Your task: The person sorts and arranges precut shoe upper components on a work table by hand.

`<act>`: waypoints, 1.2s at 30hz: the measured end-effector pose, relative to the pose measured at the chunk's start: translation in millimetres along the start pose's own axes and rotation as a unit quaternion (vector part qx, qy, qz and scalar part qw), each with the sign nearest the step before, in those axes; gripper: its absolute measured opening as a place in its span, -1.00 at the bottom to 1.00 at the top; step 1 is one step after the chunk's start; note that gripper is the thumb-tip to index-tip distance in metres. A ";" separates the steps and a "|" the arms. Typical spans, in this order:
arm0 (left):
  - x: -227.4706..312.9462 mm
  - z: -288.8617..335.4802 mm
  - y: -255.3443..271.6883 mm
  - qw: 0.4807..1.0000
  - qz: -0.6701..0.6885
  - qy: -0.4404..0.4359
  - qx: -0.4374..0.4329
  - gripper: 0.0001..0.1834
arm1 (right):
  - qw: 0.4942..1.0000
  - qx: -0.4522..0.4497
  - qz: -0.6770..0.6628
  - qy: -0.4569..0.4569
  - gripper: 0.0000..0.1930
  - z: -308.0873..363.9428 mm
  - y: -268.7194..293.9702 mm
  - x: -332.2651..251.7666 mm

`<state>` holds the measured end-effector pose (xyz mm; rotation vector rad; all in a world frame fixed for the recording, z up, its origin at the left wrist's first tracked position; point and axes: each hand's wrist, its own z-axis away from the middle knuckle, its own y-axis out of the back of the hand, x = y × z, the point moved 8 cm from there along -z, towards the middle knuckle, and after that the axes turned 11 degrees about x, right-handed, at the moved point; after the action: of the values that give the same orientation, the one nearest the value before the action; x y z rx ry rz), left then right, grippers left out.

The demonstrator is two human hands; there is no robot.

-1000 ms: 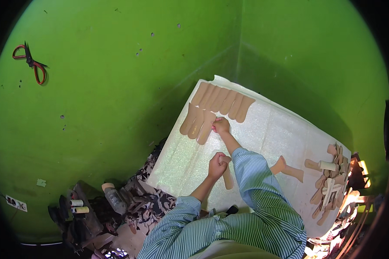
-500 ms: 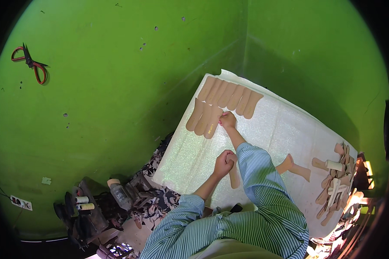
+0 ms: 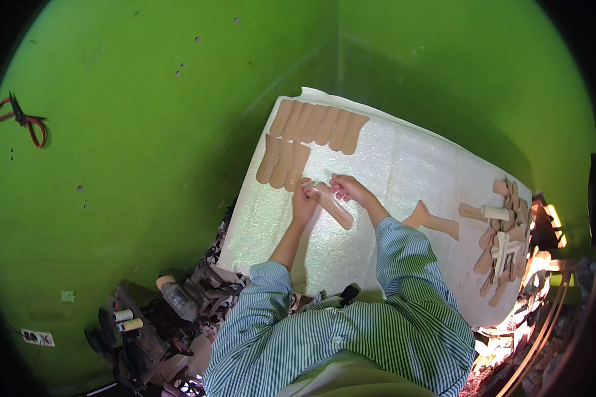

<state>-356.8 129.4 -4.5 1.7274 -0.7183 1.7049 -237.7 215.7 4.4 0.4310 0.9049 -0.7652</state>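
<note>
The left hand (image 3: 304, 205) pinches a glossy, round-ended tan strip (image 3: 336, 210), the right hand (image 3: 351, 189) curled beside it, its hold impossible to tell.

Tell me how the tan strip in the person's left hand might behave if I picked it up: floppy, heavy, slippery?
The tan strip may be fairly stiff: gripped near one end by the left hand, it shows no visible sag. It is probably light, since it looks flat and thin. Its glossy sheen hints at a smooth, perhaps slightly slippery face.
</note>
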 end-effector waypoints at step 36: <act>-1.0 -2.3 -70.1 0.997 -0.058 -0.040 -0.016 -0.95 | 0.871 0.464 0.151 0.064 -0.83 -87.1 183.0 -44.0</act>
<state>-306.6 178.2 -8.6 1.7894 -0.6625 1.5453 -164.7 409.6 -3.8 1.4545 0.5097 -0.8521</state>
